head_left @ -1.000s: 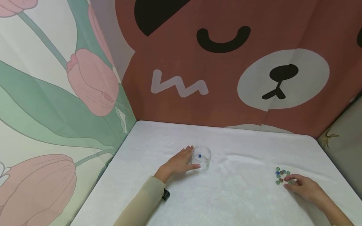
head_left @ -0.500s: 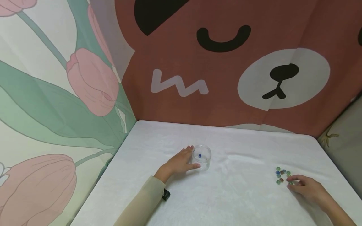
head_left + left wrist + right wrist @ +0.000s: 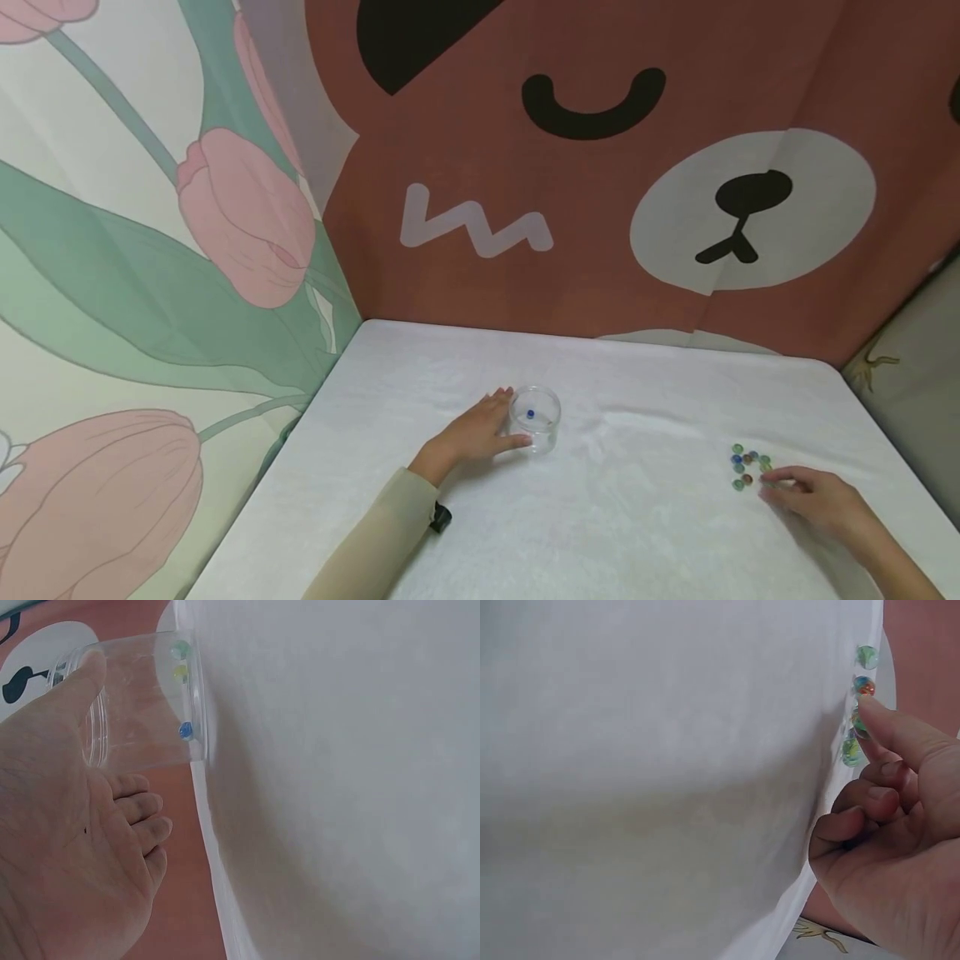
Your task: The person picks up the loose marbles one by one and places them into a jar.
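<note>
Head view far, wrist views close and sideways

The head camera looks forward and down from well back, the bench across the lower frame, a bear-printed backdrop above. Both wrist cameras look from close by, rolled sideways: left hand at frame left, right hand at frame right. Head and left wrist share the jar; head and right wrist share the marbles.

I count two hands of mine, one left hand and one right hand, plus one table and one clear jar. Three marbles show inside it: one green, one yellow, one blue. Outside, I make out at least nine loose marbles.
</note>
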